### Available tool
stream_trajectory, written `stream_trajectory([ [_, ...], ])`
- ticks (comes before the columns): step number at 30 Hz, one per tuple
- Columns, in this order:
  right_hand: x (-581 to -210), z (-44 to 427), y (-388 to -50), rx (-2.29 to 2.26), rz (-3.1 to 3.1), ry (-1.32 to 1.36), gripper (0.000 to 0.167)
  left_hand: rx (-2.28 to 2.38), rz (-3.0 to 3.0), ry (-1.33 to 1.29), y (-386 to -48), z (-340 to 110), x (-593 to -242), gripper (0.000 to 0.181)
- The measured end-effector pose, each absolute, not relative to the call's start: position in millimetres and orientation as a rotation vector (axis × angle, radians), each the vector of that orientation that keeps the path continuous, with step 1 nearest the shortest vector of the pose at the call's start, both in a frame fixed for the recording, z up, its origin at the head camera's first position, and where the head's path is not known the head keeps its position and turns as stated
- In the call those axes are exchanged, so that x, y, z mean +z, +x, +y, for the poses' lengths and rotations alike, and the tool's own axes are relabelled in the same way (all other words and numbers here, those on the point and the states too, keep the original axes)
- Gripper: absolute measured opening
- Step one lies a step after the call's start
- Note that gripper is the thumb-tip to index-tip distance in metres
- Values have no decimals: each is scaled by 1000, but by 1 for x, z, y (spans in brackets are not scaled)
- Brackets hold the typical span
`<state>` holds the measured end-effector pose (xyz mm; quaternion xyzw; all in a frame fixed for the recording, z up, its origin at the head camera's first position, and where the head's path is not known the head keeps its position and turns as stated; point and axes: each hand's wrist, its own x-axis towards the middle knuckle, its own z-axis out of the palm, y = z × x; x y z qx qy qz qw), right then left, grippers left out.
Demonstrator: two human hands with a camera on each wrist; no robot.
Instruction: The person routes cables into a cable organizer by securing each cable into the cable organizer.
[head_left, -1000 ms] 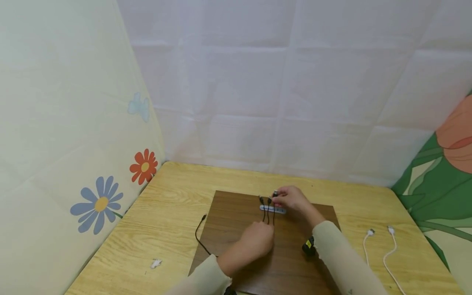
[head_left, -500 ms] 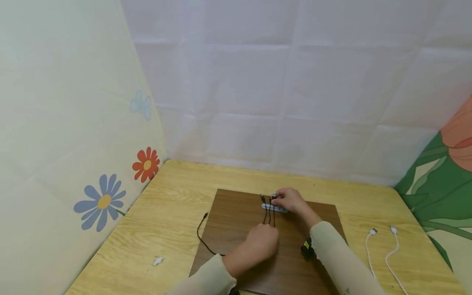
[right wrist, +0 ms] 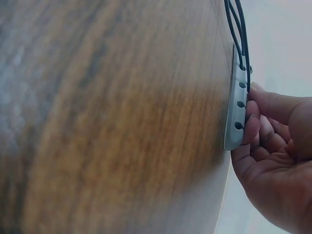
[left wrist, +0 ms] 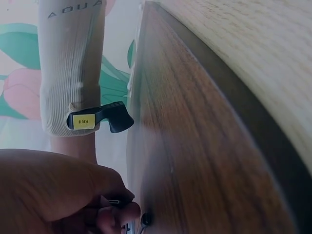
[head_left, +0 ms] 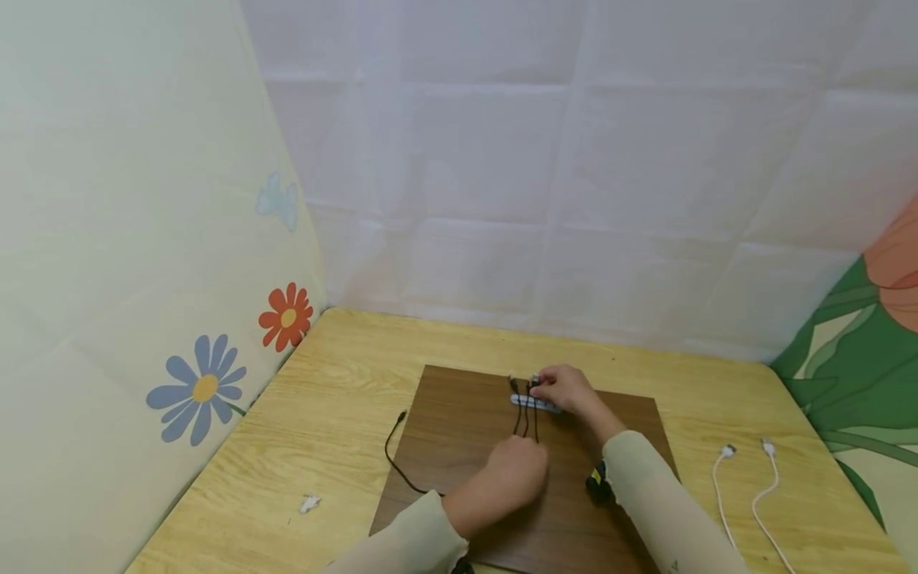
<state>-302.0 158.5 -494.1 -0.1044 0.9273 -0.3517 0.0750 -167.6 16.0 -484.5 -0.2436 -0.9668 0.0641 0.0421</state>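
Note:
A pale blue cable clip with a row of slots sits near the far edge of a dark brown wooden board. Three black cables run side by side across it. My right hand pinches the rightmost cable just below its USB plug, right above the clip. In the right wrist view, the lower slots of the clip show bare beside my fingertips. My left hand grips the black cables nearer to me, holding them drawn down over the board. Its fingertips are hidden in the head view.
Off the board's left edge curves a black cable end. A small white item lies on the wood-patterned table at the left. Two white USB cables lie to the right. A white fabric wall stands behind the table.
My right hand has brought the rightmost plug left and slightly down, close to the middle cable. My left hand has shifted a little to the right, still gripping the cables.

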Motion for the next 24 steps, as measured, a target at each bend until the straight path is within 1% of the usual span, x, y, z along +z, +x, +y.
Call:
stream_trajectory([
  [7, -493, 159, -302, -1028, 2788, -288, 14, 246, -2976, -753, -167, 22, -488, 8],
  [18, -491, 159, -302, -968, 2807, -318, 16, 310, -2978, -767, -167, 27, -487, 8],
  [24, -490, 158, -302, -971, 2807, -317, 23, 345, -2959, -777, -166, 28, -487, 10],
])
